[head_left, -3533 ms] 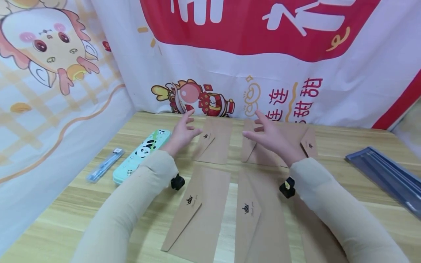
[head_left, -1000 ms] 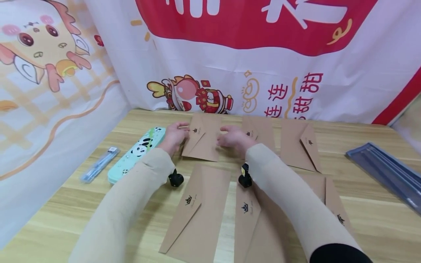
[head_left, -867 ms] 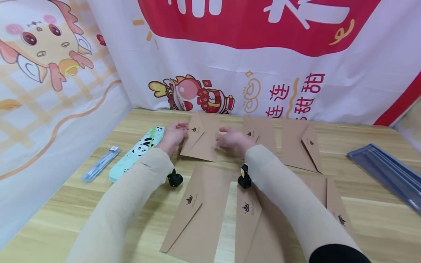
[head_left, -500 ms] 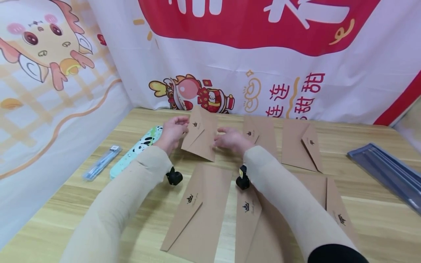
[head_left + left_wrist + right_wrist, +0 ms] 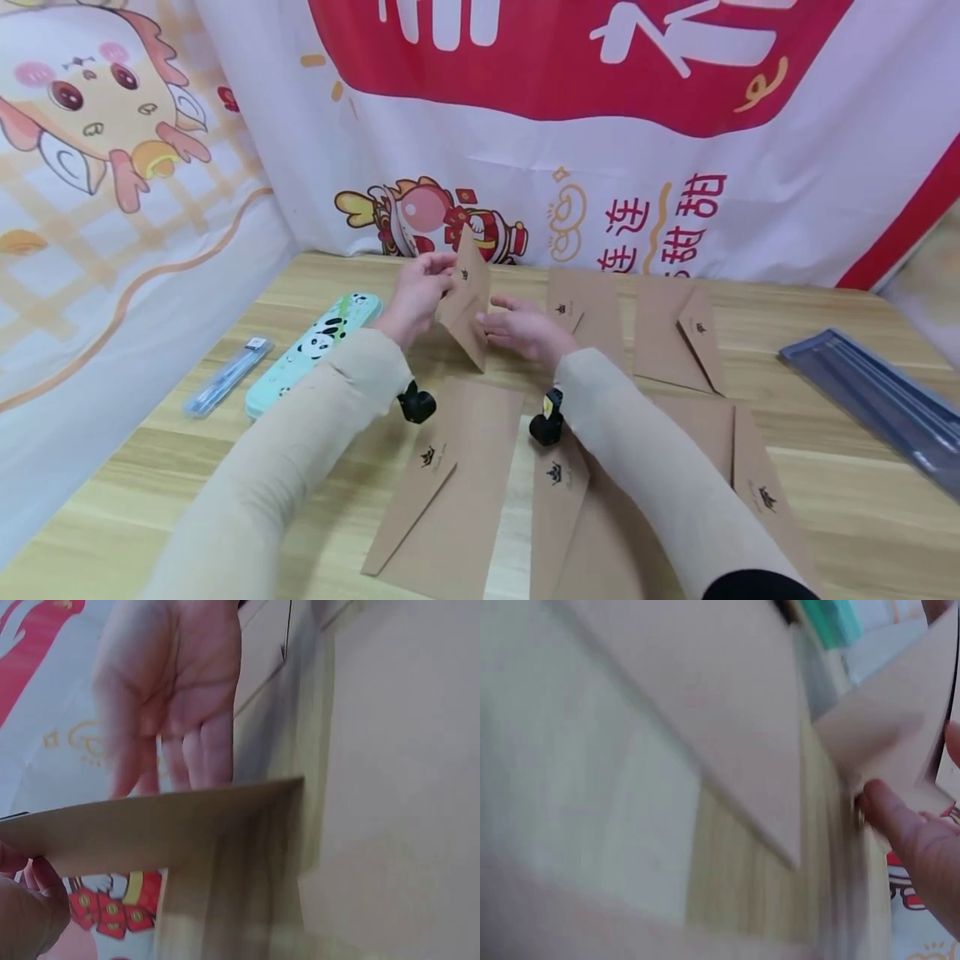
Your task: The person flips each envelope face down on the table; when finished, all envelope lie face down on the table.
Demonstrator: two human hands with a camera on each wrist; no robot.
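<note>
A brown kraft-paper envelope (image 5: 468, 304) with a crown print stands tilted up on its edge at the back of the table. My left hand (image 5: 418, 293) pinches its left side; in the left wrist view, thumb and fingers of the left hand (image 5: 28, 911) meet at the paper's edge. On the other side, my right hand (image 5: 525, 329) lies against the envelope with fairly straight fingers. The right wrist view, partly blurred, shows a finger of the right hand (image 5: 919, 840) at the envelope (image 5: 892, 724).
Several more envelopes lie flat: one front left (image 5: 457, 492), others at centre and right, partly under the right sleeve (image 5: 645, 467). A mint panda pencil case (image 5: 315, 350) and a clear pen packet (image 5: 228, 377) lie left. A dark blue transparent pouch (image 5: 873, 400) lies right.
The back-left envelope was flat on the table; it has been lifted at its left side and now stands steeply tilted. Both hands moved in from apart, the left one rising with the paper.
</note>
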